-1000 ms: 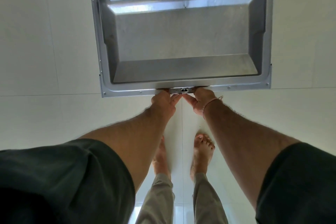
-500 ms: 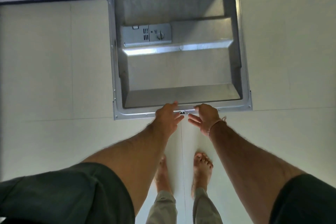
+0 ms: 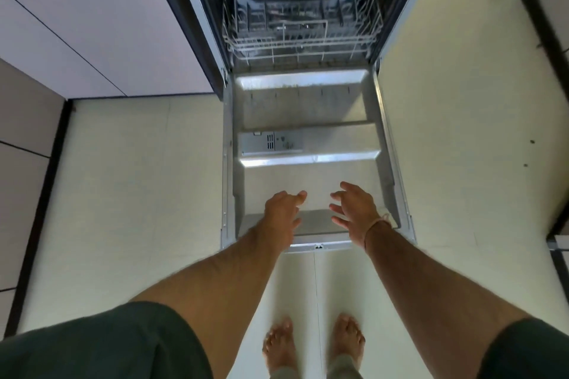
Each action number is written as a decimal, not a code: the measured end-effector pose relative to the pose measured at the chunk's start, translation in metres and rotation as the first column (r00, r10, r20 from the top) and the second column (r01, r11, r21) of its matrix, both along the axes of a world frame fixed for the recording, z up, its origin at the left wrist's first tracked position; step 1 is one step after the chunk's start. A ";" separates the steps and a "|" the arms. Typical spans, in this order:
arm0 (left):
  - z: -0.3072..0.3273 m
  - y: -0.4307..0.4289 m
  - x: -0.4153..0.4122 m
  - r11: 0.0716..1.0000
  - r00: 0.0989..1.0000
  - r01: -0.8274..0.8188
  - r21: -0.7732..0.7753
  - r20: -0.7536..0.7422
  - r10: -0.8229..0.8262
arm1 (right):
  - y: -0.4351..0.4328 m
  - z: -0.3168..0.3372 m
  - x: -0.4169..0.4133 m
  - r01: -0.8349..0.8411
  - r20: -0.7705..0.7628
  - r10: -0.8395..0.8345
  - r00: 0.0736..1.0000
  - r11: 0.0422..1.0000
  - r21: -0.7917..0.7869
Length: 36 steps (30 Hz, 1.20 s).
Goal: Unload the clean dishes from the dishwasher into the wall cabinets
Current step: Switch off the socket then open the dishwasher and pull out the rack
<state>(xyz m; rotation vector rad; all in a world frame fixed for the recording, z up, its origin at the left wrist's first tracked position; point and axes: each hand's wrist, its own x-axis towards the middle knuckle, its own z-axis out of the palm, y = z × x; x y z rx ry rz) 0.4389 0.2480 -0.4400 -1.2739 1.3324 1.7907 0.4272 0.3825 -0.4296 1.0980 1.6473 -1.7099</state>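
No readable text, brand or number anywhere.
Dispenser [image 3: 271,142] on door [image 3: 308,108], inner face, 9 o'clock side: small marks beside vent slots, too blurred to read.
Latch [image 3: 318,246] at door edge, 6 o'clock: tiny dark marks, illegible.

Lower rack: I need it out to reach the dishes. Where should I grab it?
Probably the front top rail of the lower rack, near its middle, reaching from the front over the lowered door. That wire runs crosswise, facing the person; its sides are boxed in.
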 end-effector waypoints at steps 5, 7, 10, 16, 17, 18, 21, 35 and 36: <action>0.029 -0.014 -0.027 0.995 0.993 0.056 -0.085 -0.102 -0.064 | -0.010 0.029 -0.025 -0.056 -0.078 0.057 0.995 0.998 0.026; 0.037 -0.019 -0.040 0.995 0.989 0.045 -0.092 -0.140 -0.058 | -0.013 0.038 -0.041 -0.071 -0.116 0.076 0.990 0.997 0.041; 0.046 -0.024 -0.064 0.993 0.979 0.042 -0.106 -0.195 -0.062 | -0.015 0.049 -0.070 -0.090 -0.171 0.095 0.981 0.995 0.038; 0.055 -0.032 -0.147 0.983 0.954 0.054 -0.175 -0.280 -0.103 | -0.012 0.053 -0.153 -0.160 -0.255 0.168 0.952 0.986 0.055; 0.056 -0.033 -0.161 0.978 0.956 0.084 -0.192 -0.262 -0.133 | -0.010 0.051 -0.166 -0.177 -0.255 0.185 0.949 0.983 0.055; 0.055 -0.033 -0.177 0.971 0.957 0.109 -0.214 -0.241 -0.160 | -0.008 0.046 -0.180 -0.192 -0.256 0.199 0.946 0.980 0.055; 0.052 -0.030 -0.222 0.967 0.960 0.107 -0.233 -0.230 -0.161 | -0.003 0.033 -0.220 -0.242 -0.267 0.249 0.931 0.969 0.059; 0.026 -0.038 -0.401 0.944 0.936 0.113 -0.311 -0.285 -0.206 | -0.013 -0.020 -0.419 -0.443 -0.307 0.499 0.811 0.865 0.235; 0.024 -0.040 -0.412 0.940 0.934 0.134 -0.315 -0.276 -0.225 | -0.014 -0.025 -0.431 -0.463 -0.294 0.529 0.796 0.845 0.267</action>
